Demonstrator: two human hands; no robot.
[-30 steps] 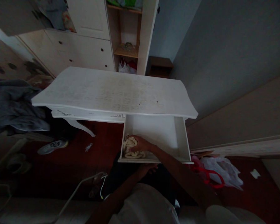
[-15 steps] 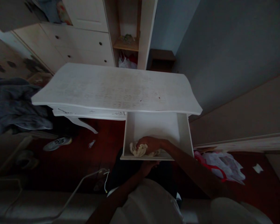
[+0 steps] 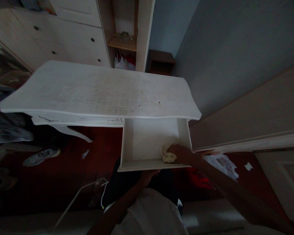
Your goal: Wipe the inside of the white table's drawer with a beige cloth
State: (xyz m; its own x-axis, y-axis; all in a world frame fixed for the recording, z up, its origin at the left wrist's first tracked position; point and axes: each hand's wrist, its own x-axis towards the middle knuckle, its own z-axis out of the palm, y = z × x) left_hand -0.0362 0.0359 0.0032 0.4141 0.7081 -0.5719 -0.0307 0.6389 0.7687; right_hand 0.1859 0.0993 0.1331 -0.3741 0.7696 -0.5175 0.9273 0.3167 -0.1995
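A white drawer (image 3: pixel 147 137) is pulled out from the right half of a white desk (image 3: pixel 83 88) with a stained top. Inside it, near the front right corner, my right hand (image 3: pixel 180 153) is closed on a crumpled cream cloth (image 3: pixel 168 155), which rests against the drawer bottom. My left hand (image 3: pixel 148 176) is under the drawer's front edge, above my lap. Its fingers are mostly hidden beneath the drawer front, so their grip does not show.
Behind the desk stands a white cabinet (image 3: pixel 68 36) with dark knobs and an open shelf. A sneaker (image 3: pixel 40 156) lies on the red floor at left. Plastic bags (image 3: pixel 221 164) lie at right, near the wall. A bent pale tube (image 3: pixel 78 192) rises beside my left leg.
My right hand has moved the cloth rightward along the drawer's front, from the left corner to the right. My left hand stays under the drawer front. The view has shifted to the right.
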